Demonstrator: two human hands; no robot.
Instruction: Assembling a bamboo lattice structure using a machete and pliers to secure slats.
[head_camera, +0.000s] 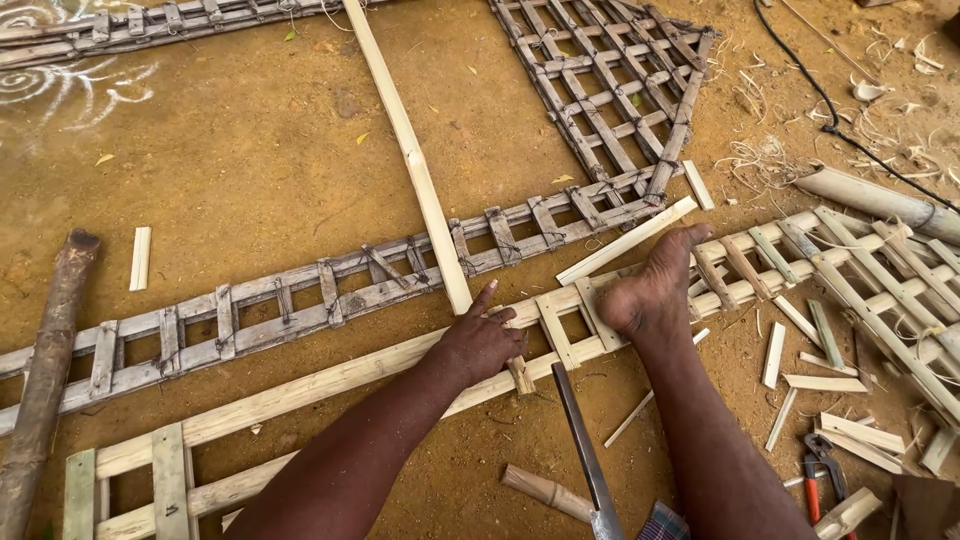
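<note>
Pressing down on the pale bamboo frame (400, 365) lying on the dirt ground (260, 170), the left hand (482, 343) rests flat, its grip apart, fingers beside a cross slat (556, 330). A bare foot (650, 290) pins the frame just beside it. Right hand out of sight.

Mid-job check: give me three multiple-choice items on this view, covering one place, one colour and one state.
1. The foot rests on:
A. the pale bamboo frame
B. the dark log
C. bare ground

2. The older lattice beyond the left hand is:
A. weathered grey
B. painted blue
C. painted red

3. The left hand is:
A. raised in the air
B. down on the pale bamboo frame
C. gripping the dark log

Key:
1 A, the sole presses the frame's slats.
2 A, its strips look dull grey.
3 B, the palm lies on the rail.
</note>
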